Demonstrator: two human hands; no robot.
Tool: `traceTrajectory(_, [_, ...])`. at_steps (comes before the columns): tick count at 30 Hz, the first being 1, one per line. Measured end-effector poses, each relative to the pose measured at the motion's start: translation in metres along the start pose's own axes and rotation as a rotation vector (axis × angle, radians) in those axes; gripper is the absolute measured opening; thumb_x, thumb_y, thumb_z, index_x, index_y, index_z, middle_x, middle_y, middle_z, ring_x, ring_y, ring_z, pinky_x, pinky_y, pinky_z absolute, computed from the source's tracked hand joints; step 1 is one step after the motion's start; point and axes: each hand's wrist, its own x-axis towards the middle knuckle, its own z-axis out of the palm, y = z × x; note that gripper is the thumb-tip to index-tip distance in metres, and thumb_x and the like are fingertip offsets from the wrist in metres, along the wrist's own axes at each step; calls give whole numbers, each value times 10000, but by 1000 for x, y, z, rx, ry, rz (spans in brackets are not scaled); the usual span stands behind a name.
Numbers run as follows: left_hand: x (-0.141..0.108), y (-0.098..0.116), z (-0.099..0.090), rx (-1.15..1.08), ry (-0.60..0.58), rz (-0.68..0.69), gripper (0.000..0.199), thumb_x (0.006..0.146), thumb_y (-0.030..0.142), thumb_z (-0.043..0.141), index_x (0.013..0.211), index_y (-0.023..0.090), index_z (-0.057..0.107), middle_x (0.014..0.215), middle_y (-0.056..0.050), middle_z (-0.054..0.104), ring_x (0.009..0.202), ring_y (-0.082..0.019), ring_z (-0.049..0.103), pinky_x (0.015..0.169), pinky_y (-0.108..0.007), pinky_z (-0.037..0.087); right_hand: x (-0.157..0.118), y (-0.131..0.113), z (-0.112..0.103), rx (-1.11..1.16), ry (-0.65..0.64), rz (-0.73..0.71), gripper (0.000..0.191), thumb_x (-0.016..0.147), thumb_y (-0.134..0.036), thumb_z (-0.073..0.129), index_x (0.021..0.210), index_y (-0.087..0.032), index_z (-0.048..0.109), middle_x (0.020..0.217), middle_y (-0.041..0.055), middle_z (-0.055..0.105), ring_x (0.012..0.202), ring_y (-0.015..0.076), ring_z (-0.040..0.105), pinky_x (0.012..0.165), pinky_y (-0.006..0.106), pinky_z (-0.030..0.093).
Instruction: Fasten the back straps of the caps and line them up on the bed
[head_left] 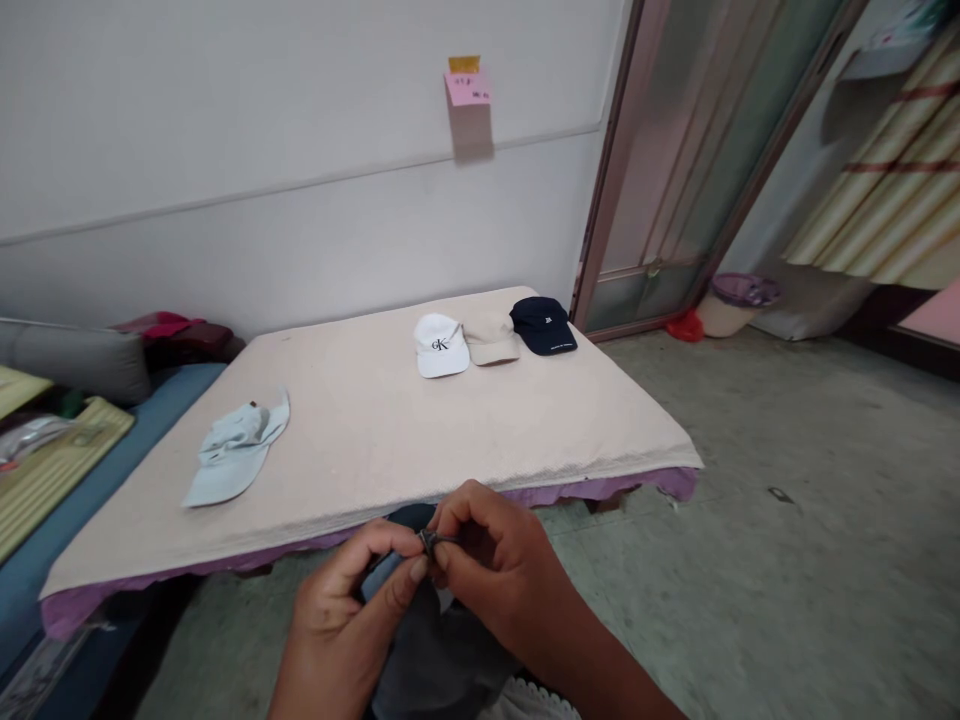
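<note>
Both my hands pinch the strap and buckle point(429, 540) of a dark grey-blue cap point(442, 650) in front of my body. My left hand point(349, 610) has thumb and forefinger closed at the strap's left side, and my right hand point(510, 575) grips it from the right. Beyond them, on the low covered table, a white cap with black letters point(441, 346), a beige cap point(491, 341) and a navy cap point(544, 325) stand in a row. Pale blue caps point(238, 452), close together, lie at the table's left.
The cream cover point(360, 430) has a purple edge below. A bed with a blue sheet point(161, 405) and grey pillow point(75, 358) adjoins on the left. A wall is behind; a lined bin point(731, 305) stands by the sliding door point(660, 150).
</note>
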Motion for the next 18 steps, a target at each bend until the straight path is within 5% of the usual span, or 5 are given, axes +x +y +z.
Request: traceTrajectory(18, [6, 13, 7, 201, 7, 51, 78, 721, 244, 579, 647, 219, 581, 640, 26, 587, 599, -137, 525, 552, -210, 413, 2, 5, 2, 106, -60, 69, 40, 731, -136, 554, 735, -172, 570, 703, -3, 602, 608, 100, 532, 547, 213, 403])
